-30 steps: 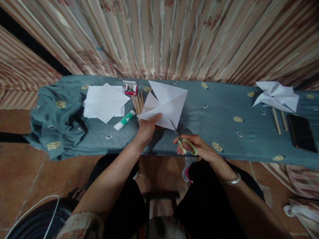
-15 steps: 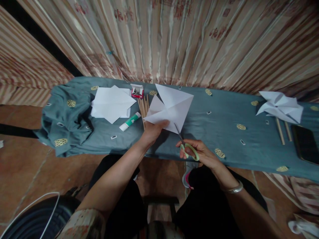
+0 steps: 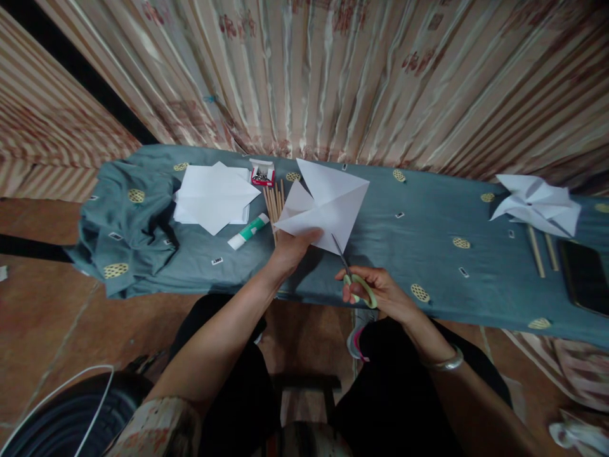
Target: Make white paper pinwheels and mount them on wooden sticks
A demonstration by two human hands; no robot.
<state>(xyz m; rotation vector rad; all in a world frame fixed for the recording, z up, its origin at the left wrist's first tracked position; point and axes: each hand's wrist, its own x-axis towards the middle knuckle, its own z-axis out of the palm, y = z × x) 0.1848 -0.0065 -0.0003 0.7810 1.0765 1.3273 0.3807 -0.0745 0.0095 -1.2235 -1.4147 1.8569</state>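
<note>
1. We see white on the cut sheet (image 3: 340, 198), the stacked sheets (image 3: 214, 198) and the paper pinwheel (image 3: 542, 206);
2. we find the scissors (image 3: 347, 275) pale green and grey;
3. we note a grey-blue cloth (image 3: 428, 222), patterned with dark-dotted yellow ovals and small black-and-white rectangles;
4. we see a beige-and-brown striped curtain (image 3: 309, 76) with reddish motifs;
5. we pick out a white glue stick (image 3: 248, 231) banded green; a red-and-white box (image 3: 263, 183); tan sticks (image 3: 274, 206); a black phone (image 3: 586, 276).

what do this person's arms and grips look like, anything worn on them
The left grip and right grip are gloveless. The left arm has a pale sleeve with reddish patterning, leaving much of it bare. A silvery bangle circles the right wrist; no right sleeve shows.
</note>
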